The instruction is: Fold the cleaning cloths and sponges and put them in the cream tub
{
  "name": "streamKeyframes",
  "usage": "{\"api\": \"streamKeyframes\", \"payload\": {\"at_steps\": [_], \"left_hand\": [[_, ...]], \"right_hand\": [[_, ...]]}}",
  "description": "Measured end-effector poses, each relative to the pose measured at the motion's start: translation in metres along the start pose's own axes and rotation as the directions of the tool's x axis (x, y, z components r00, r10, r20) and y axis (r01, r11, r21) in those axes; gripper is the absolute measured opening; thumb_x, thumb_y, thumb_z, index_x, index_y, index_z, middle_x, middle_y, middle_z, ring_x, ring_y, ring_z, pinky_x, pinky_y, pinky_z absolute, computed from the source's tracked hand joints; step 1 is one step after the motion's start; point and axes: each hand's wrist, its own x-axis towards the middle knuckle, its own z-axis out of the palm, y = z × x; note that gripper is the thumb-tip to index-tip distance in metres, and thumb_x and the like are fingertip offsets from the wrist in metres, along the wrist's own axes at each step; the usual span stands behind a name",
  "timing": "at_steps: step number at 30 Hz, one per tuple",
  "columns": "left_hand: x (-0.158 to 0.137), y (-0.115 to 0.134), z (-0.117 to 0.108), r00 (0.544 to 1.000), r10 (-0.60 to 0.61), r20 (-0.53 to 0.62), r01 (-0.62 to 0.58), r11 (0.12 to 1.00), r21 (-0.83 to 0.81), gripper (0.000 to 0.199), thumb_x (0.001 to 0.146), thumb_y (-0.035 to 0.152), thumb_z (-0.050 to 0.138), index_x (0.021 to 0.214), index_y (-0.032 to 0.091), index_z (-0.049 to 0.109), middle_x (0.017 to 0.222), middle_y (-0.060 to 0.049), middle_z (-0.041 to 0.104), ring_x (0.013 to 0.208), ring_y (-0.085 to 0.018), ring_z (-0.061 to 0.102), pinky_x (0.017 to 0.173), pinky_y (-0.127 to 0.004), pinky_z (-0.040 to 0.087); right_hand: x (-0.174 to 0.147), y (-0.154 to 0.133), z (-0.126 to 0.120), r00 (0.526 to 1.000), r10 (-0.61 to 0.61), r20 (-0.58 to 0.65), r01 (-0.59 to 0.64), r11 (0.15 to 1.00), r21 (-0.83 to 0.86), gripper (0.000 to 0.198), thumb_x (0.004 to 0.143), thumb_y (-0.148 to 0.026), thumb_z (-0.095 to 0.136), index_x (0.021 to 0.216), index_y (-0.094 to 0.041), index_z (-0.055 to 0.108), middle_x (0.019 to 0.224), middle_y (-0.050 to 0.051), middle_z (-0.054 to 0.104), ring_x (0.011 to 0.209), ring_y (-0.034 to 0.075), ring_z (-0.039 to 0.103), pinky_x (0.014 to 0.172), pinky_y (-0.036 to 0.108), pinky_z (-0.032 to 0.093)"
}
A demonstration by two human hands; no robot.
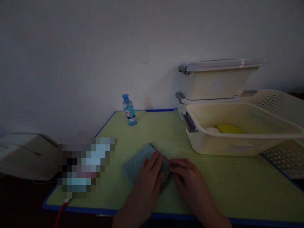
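Observation:
A grey-blue textured cloth [136,165] with dark stitched edging lies on the table, apparently folded into a rough square. My left hand [150,174] rests flat on top of it, fingers stretched out and slightly apart. At the cloth's right edge, my right hand [188,174] has its thumb and fingertips closed in a pinch on the edge. Both palms face down, so the undersides of the fingers are hidden. The left hand covers the middle of the cloth.
The yellow-green table [152,126] has a blue rim. A blue bottle [129,112] stands at the back. To the right is an open cream bin [220,145] with a yellow thing inside, before a lidded box [213,84]. A pixelated area with a red cable [60,212] is left.

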Motion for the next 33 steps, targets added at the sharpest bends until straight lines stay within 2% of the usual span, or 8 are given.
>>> {"api": "streamKeyframes", "payload": {"at_steps": [1, 5, 10, 15, 19, 21, 29, 33], "left_hand": [[-0.003, -0.010, -0.004, 1.000, 0.013, 0.004, -0.013, 1.000, -0.004, 0.045, 0.093, 0.028, 0.028, 0.136, 0.017, 0.034, 0.144, -0.007, 0.030, 0.132, -0.018, 0.030, 0.105, -0.039, 0.035], [-0.015, -0.045, -0.005, 0.997, 0.063, -0.039, -0.057, 0.989, 0.134, 0.049, 0.091, 0.040, 0.036, 0.137, 0.025, 0.031, 0.145, -0.004, 0.028, 0.134, -0.023, 0.026, 0.106, -0.051, 0.028], [-0.023, -0.050, 0.008, 0.987, 0.069, -0.142, -0.028, 0.962, 0.270, 0.049, 0.092, 0.039, 0.032, 0.139, 0.025, 0.027, 0.146, -0.004, 0.027, 0.134, -0.022, 0.026, 0.104, -0.046, 0.033], [-0.025, -0.034, 0.016, 0.976, 0.007, -0.219, 0.062, 0.950, 0.305, 0.048, 0.092, 0.038, 0.032, 0.135, 0.019, 0.035, 0.143, -0.007, 0.033, 0.131, -0.024, 0.032, 0.098, -0.042, 0.039], [-0.033, -0.021, 0.022, 0.956, -0.059, -0.286, 0.155, 0.933, 0.326, 0.048, 0.091, 0.039, 0.033, 0.135, 0.018, 0.037, 0.142, -0.009, 0.035, 0.128, -0.026, 0.037, 0.092, -0.042, 0.043], [-0.040, -0.018, 0.023, 0.953, -0.028, -0.302, 0.138, 0.927, 0.349, 0.052, 0.090, 0.044, 0.034, 0.135, 0.019, 0.035, 0.142, -0.009, 0.035, 0.126, -0.027, 0.039, 0.088, -0.041, 0.045], [-0.065, -0.027, 0.016, 0.939, 0.267, -0.216, -0.176, 0.914, 0.366, 0.083, 0.076, 0.062, 0.047, 0.141, 0.015, 0.022, 0.143, -0.015, 0.032, 0.130, -0.029, 0.033, 0.091, -0.039, 0.044], [-0.071, -0.029, 0.014, 0.956, 0.238, -0.173, -0.182, 0.940, 0.290, 0.073, 0.078, 0.032, 0.056, 0.141, 0.022, 0.020, 0.145, -0.008, 0.030, 0.132, -0.026, 0.030, 0.095, -0.040, 0.044]], "right_hand": [[0.000, 0.001, 0.000, 1.000, -0.011, -0.012, 0.011, 1.000, -0.002, 0.034, 0.067, 0.005, 0.050, 0.082, -0.017, 0.072, 0.093, 0.007, 0.070, 0.087, 0.022, 0.062, 0.079, 0.040, 0.053], [0.000, 0.005, 0.002, 0.997, -0.043, -0.058, 0.041, 0.999, -0.030, 0.035, 0.067, 0.004, 0.048, 0.084, -0.016, 0.072, 0.094, 0.008, 0.070, 0.087, 0.022, 0.063, 0.078, 0.040, 0.054], [-0.004, 0.001, 0.002, 0.976, -0.176, -0.128, 0.169, 0.984, -0.060, 0.033, 0.073, 0.000, 0.046, 0.092, -0.014, 0.069, 0.103, 0.011, 0.067, 0.092, 0.021, 0.063, 0.080, 0.038, 0.054], [-0.015, -0.012, -0.004, 0.949, -0.293, 0.114, 0.301, 0.952, -0.063, 0.031, 0.080, -0.020, 0.057, 0.110, -0.017, 0.062, 0.117, 0.008, 0.062, 0.106, 0.020, 0.058, 0.092, 0.035, 0.049], [-0.026, -0.011, -0.008, 0.909, -0.309, 0.278, 0.349, 0.931, -0.105, 0.067, 0.070, -0.051, 0.064, 0.123, -0.012, 0.053, 0.129, 0.013, 0.051, 0.118, 0.027, 0.049, 0.099, 0.039, 0.043], [-0.032, -0.008, -0.010, 0.894, -0.330, 0.304, 0.383, 0.914, -0.135, 0.075, 0.067, -0.056, 0.063, 0.125, -0.009, 0.051, 0.131, 0.015, 0.049, 0.121, 0.028, 0.045, 0.100, 0.039, 0.041], [-0.056, 0.001, -0.002, 0.913, -0.380, 0.150, 0.407, 0.880, -0.245, 0.056, 0.065, -0.030, 0.069, 0.117, -0.009, 0.057, 0.127, 0.012, 0.054, 0.122, 0.026, 0.044, 0.101, 0.036, 0.041], [-0.061, 0.001, -0.003, 0.922, -0.377, 0.083, 0.387, 0.897, -0.216, 0.044, 0.067, -0.016, 0.061, 0.110, -0.010, 0.061, 0.123, 0.010, 0.057, 0.121, 0.025, 0.046, 0.100, 0.035, 0.042]]}}
